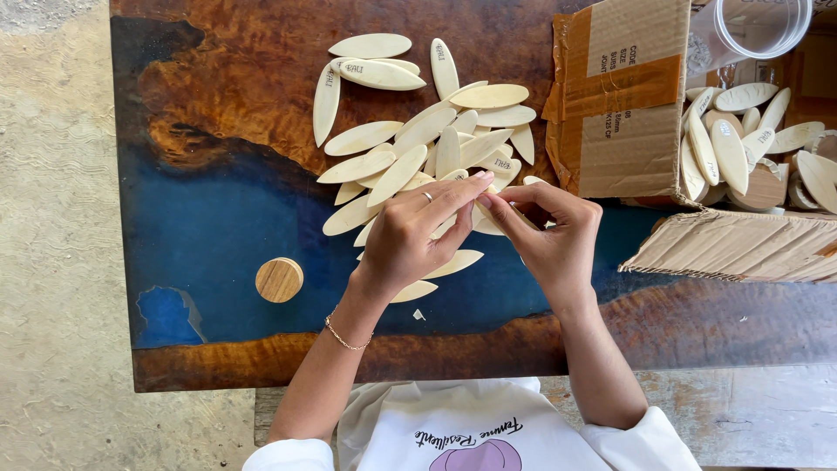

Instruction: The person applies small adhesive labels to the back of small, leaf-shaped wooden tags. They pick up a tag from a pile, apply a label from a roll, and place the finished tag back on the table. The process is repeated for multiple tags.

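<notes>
Both hands met above the middle of the worktop (218, 218), a slab of brown wood with a blue resin band. The left hand (410, 235), a ring on one finger and a thin bracelet at the wrist, had its fingers pressed together, their tips meeting those of the right hand (549, 240); between them they pinched a pale oval wooden biscuit (495, 187), mostly hidden. Under and beyond the hands lay a loose pile of biscuits (418, 139), spreading towards the far edge. An open cardboard box (623, 113) with more biscuits stood at the far right corner. A round wooden disc (279, 280) lay near the left edge.
</notes>
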